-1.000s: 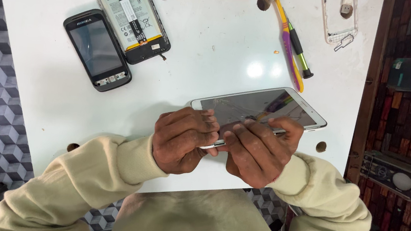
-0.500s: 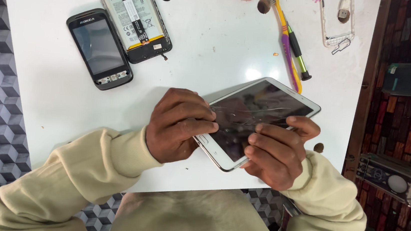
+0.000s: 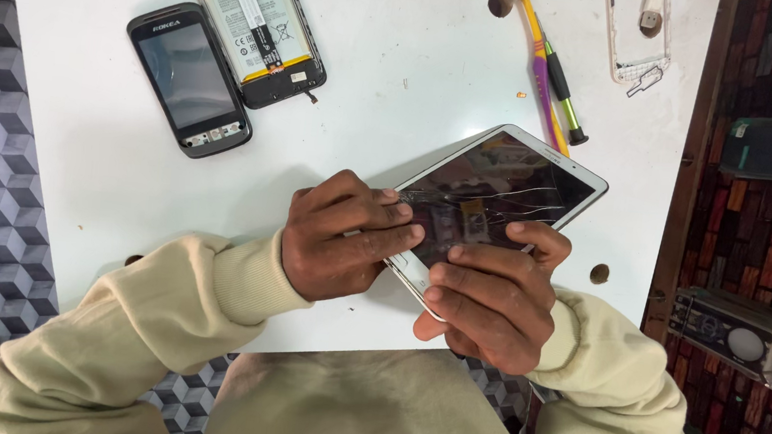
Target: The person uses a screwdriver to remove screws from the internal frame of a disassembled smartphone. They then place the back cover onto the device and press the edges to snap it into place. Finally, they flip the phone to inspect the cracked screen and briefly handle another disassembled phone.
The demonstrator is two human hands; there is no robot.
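Note:
A white tablet (image 3: 512, 187) with a cracked dark screen is held tilted over the white table (image 3: 398, 95), screen up. My left hand (image 3: 337, 236) grips its near left edge, fingers laid across the glass. My right hand (image 3: 491, 298) clasps the near bottom corner, with the fingertips pressed on the screen and the thumb under the edge. Both hands touch each other at the tablet's lower end.
A black phone (image 3: 190, 78) and an opened phone (image 3: 249, 20) with its battery showing lie at the back left. A toothbrush (image 3: 538, 57) and a green screwdriver (image 3: 563, 88) lie at the back right, near a clear phone case (image 3: 639, 34). Car stereos (image 3: 742, 341) sit on the right.
The tablet has turned from edge-on to screen-up and swung further to the right. Both hands shifted their grip along its near end.

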